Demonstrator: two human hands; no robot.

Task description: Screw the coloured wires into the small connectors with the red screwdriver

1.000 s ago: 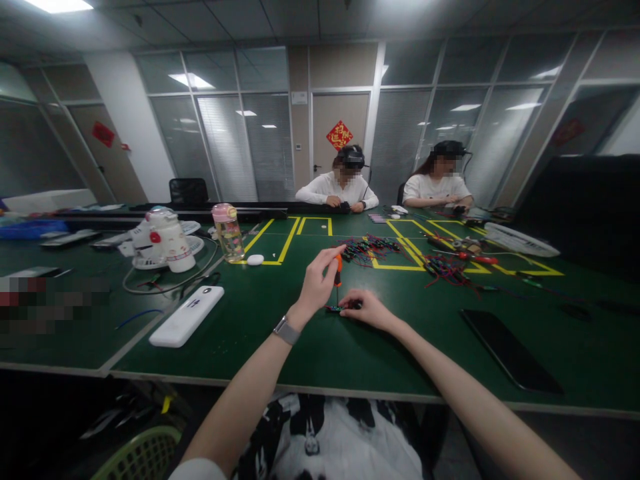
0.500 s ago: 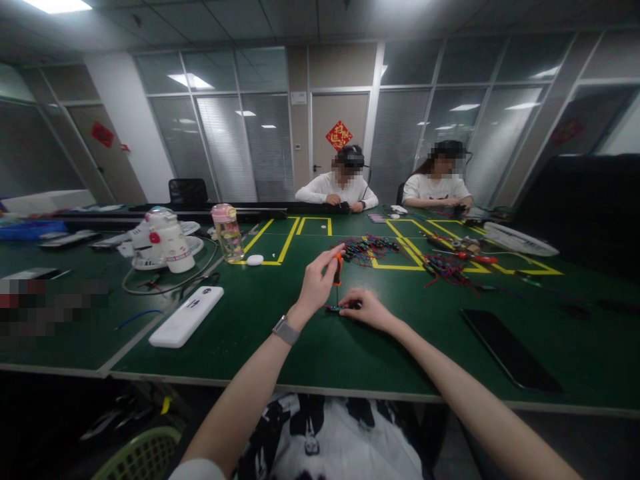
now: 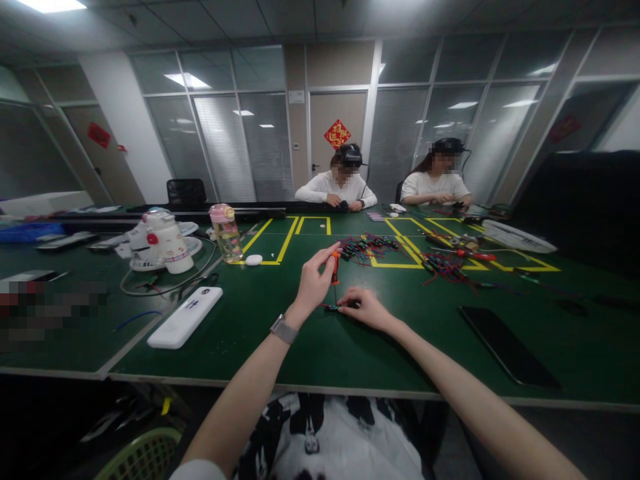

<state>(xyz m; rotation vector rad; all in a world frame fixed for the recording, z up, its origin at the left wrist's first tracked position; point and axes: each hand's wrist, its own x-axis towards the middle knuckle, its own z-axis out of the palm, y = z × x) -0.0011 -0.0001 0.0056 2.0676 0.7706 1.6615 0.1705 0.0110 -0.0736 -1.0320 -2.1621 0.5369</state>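
Glass-panelled walls (image 3: 220,140) line an office where two co-workers in white tops (image 3: 336,187) (image 3: 434,188) sit across a green table (image 3: 280,353). At left, a white bottle (image 3: 173,247) stands near a pink-lidded bottle (image 3: 227,237), with a white power bank (image 3: 185,317) lying closer to the table's edge. At centre, the person's left hand (image 3: 314,277), a watch (image 3: 284,329) on its wrist, grips an orange-handled screwdriver (image 3: 335,268), held almost upright with its tip down at a small circuit board (image 3: 331,307) on the tabletop. Little has changed over the past second beyond a slight shift in the view; the tool remains at the board, suggesting work continues at one spot. The right hand (image 3: 367,310) pinches the board's right end. Beyond lie two heaps of wired boards (image 3: 370,248) (image 3: 444,267); at far right, a black phone (image 3: 507,347).
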